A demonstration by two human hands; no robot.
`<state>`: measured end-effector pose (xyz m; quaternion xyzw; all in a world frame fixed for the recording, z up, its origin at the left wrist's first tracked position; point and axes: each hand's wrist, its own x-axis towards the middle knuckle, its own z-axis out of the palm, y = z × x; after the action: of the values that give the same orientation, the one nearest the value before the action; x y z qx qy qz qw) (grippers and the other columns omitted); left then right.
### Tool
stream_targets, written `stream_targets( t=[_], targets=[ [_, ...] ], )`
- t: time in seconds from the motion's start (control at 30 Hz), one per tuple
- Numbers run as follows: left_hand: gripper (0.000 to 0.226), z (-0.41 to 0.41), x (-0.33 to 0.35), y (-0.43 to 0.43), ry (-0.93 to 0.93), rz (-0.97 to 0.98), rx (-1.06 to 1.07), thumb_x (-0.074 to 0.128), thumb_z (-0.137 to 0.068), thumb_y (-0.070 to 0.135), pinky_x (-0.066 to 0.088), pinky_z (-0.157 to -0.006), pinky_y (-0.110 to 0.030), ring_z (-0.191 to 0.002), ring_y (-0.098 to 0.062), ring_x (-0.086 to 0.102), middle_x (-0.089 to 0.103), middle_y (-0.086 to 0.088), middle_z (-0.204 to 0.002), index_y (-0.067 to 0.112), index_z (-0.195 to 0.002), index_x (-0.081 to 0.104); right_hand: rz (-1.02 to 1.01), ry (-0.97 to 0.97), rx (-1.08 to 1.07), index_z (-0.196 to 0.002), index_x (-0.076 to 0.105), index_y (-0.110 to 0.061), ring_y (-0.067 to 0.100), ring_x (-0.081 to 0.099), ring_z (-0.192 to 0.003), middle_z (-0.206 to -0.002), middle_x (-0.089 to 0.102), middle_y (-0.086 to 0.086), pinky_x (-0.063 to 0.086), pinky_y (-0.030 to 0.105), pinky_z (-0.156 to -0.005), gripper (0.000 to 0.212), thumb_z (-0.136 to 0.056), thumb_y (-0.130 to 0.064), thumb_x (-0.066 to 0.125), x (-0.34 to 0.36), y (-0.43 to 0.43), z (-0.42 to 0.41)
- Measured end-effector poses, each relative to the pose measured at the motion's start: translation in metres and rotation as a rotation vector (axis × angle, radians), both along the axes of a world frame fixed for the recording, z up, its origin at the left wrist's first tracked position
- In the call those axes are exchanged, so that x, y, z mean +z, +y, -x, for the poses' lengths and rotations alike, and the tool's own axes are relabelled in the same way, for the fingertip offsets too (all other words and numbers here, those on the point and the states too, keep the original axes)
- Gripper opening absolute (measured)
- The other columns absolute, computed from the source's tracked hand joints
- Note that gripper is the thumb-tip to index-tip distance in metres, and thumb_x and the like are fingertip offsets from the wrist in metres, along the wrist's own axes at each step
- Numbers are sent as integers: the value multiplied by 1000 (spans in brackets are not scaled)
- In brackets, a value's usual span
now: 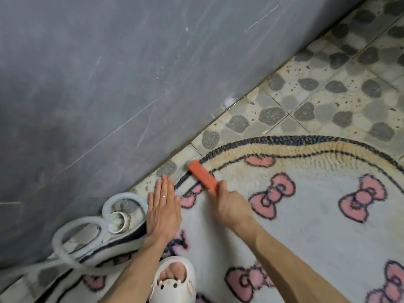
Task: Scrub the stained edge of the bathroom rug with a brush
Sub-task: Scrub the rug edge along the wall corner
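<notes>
Curling round the near end of the orange brush, the right hand holds it across the dark border at the bathroom rug's far-left edge. The left hand rests flat just left of it, grip spread with fingers straight, beside a coiled ribbed hose.

Grey wall closes the whole left side. The floor strip between wall and rug is narrow beside the brush and widens toward the upper right. Hose coils and a pipe fitting obstruct the ground just left of the left hand. A slipper stands between the forearms. Right of the right hand, the rug lies open.
</notes>
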<state>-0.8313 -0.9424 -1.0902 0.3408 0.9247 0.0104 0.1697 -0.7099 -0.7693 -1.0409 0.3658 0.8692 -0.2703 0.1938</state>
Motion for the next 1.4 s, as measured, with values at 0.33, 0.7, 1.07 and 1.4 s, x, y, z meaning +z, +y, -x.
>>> stream_targets(
  t=[0.33,0.7,1.07,1.4],
  targets=[
    [65,10,20,73,-114,9,-62,15,-102,43,-13,-123,-41,-148,-11,-28,-30,8,-160,22,-152,-21,63,24,-231,-129,37,-10,24,66,-69,-91,66,17,50,42,-58,39,-108,-40,27,5,-6,5],
    [60,16,9,90,-203,65,-93,5,-106,41,-23,-119,-40,-144,-7,-36,-40,10,-154,23,-155,-23,-36,-78,-527,-121,40,-5,44,65,-96,-106,66,28,42,41,-72,43,-107,-44,29,8,98,-51],
    [68,4,24,120,-133,-25,-297,27,-105,30,-12,-120,-45,-150,-14,-24,-24,4,-163,24,-154,-18,-193,-178,-713,-106,38,-9,49,63,-94,-102,65,34,48,46,-76,37,-105,-45,29,15,164,-137],
    [143,-53,39,241,-371,396,-482,40,-64,99,-27,-107,-57,-133,-28,-51,-60,-7,-139,12,-136,-48,-34,-89,-560,-115,39,-12,40,65,-85,-96,66,19,47,38,-67,41,-105,-50,27,8,127,-123]
  ],
)
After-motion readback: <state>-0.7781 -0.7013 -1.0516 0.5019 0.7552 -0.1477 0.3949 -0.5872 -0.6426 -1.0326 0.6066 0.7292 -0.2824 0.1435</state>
